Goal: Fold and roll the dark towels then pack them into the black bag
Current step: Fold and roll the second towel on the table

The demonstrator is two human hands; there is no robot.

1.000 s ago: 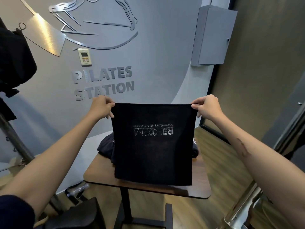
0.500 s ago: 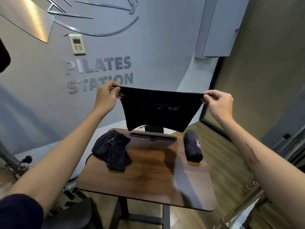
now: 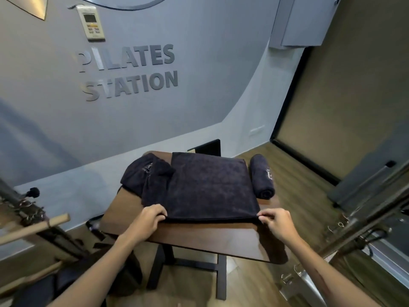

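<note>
Low in the frame, two bare forearms reach up from the bottom edge toward a wooden table (image 3: 221, 242) on a dark stand. The left hand (image 3: 148, 220), lower centre-left, curls its fingers over the near left corner of a folded towel (image 3: 210, 187) and pinches it. The right hand (image 3: 276, 220), lower centre-right, pinches the near right corner between thumb and fingertips. The towel's near edge runs straight between the two hands, just back from the table's front edge, and the cloth stretches away from them flat on the tabletop, dark and roughly square.

To the left of the flat towel, beyond the left hand, lies a loose towel (image 3: 146, 178) in a rumpled heap, its edge tucked partly under or against the flat one; which of the two, the picture does not settle. To the right, past the right hand and near the table's far right corner, a rolled towel (image 3: 262, 176) lies lengthwise, just beside the flat towel, with pale printing on its side.

At the lower left of the frame a dark mass sits on the floor beside the stand; whether it is the bag cannot be told.

Further back, the grey wall carries raised lettering (image 3: 128, 72) in the upper left centre, and above it a white wall controller (image 3: 90, 23).
</note>
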